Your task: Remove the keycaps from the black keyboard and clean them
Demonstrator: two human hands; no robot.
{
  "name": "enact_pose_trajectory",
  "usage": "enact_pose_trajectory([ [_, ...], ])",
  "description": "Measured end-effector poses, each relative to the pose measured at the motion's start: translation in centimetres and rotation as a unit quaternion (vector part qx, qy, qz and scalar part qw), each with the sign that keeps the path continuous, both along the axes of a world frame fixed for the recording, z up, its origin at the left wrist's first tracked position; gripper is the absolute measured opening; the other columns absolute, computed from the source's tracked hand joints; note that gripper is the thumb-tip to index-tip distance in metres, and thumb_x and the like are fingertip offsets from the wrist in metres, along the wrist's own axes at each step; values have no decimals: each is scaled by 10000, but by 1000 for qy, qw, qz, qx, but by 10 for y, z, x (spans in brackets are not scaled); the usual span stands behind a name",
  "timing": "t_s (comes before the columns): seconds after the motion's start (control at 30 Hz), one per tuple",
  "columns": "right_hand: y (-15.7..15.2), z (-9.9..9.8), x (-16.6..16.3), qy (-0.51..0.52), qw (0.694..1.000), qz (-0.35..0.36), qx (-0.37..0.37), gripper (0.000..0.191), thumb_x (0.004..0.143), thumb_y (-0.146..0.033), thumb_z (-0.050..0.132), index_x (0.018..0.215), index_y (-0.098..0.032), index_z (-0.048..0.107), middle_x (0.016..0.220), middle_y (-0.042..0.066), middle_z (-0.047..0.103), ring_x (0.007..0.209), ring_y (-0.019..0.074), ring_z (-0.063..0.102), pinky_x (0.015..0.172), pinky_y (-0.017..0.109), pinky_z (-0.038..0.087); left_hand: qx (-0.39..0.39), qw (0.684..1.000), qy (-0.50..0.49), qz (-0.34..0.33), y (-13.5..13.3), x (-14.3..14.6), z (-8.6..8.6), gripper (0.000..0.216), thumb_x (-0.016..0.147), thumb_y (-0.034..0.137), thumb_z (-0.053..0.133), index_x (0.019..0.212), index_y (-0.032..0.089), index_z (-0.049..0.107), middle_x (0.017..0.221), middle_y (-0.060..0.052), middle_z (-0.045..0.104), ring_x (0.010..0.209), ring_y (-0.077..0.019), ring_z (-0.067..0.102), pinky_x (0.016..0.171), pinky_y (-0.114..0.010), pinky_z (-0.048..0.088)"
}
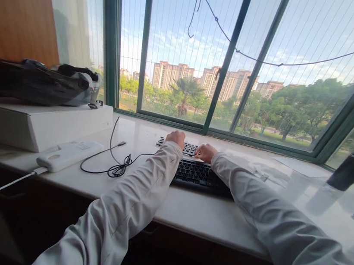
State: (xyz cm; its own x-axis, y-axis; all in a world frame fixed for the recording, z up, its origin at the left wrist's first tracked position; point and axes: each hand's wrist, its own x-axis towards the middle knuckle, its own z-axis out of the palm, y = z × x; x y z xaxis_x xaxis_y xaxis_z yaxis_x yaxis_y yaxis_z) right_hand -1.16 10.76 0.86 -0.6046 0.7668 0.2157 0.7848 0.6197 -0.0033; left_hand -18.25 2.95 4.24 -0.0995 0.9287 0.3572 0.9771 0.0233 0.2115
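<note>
A black keyboard (196,174) lies on the white ledge in front of me, its cable bundled to the left. Behind it are rows of small dark keycaps (190,148), partly covered by my hands; whether they are loose or set in a frame I cannot make out. My left hand (176,138) rests over the left part of these rows, back toward me, its fingers hidden. At their right end, my right hand (207,153) has its fingers bent and drawn together just above the keyboard's back edge. Anything between those fingertips is too small to see.
Left of the keyboard lies a coiled black cable (119,168). Further left are a white power strip (69,155) and a white box (37,125) with a dark bag (36,81) on top. A dark cylinder (351,170) and a paper sheet (301,167) are on the right.
</note>
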Motion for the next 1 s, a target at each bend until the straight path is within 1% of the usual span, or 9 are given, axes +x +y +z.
enact_pose_trajectory([
  [0.2,-5,9,18,35,999,2,-5,304,657,-456,672,838,-224,749,747,24,686,728,157,588,646,236,401,34,999,-31,-14,0,3,-1,248,737,309,629,929,168,700,1001,-170,644,994,-288,586,841,-361,453],
  [0.37,-28,25,53,214,975,-35,-57,560,633,-625,625,957,-177,720,602,17,637,572,122,534,534,231,353,64,988,-127,-62,-4,15,-2,491,726,589,572,975,183,695,972,-132,681,955,-245,603,847,-328,445],
  [0.47,-44,24,66,306,946,-27,-105,652,608,-664,621,991,-142,704,558,18,617,527,111,498,505,229,330,56,952,-265,-140,-4,27,-6,605,662,655,590,1034,186,675,942,-95,704,910,-201,623,824,-282,444],
  [0.57,-57,18,66,336,932,0,-137,664,600,-666,629,976,-125,704,569,26,616,524,112,492,500,232,327,46,919,-340,-197,-1,38,-13,559,635,622,639,995,198,692,914,-70,711,862,-176,626,766,-252,447],
  [0.67,-61,17,65,323,934,37,-148,632,643,-661,602,994,-143,692,603,27,630,563,126,528,531,237,355,33,887,-407,-218,3,44,-18,505,627,567,682,947,177,708,894,-73,710,698,-133,599,609,-217,432],
  [0.73,-57,19,73,304,946,34,-111,577,712,-638,554,1029,-171,675,654,31,654,621,140,564,597,251,389,27,875,-433,-216,6,45,-20,523,654,570,660,982,163,693,917,-83,705,533,-79,517,477,-201,367],
  [0.8,-47,21,90,286,958,-24,-11,498,781,-584,510,1046,-190,659,747,48,678,716,161,590,705,281,404,16,847,-483,-222,7,46,-21,509,689,537,652,1029,158,670,983,-94,691,404,-20,383,389,-193,279],
  [0.9,-28,14,128,226,944,-188,151,393,808,-475,530,1050,-187,642,907,84,674,913,217,568,861,347,354,-3,828,-508,-237,5,48,-23,460,768,485,602,1090,158,634,1081,-104,658,338,22,253,339,-194,205],
  [1.0,-12,1,160,119,938,-293,142,420,715,-469,631,1031,-194,656,1112,129,610,1080,285,484,896,392,318,-15,817,-522,-246,1,49,-25,438,805,448,573,1129,156,610,1133,-119,632,327,31,243,319,-188,194],
])
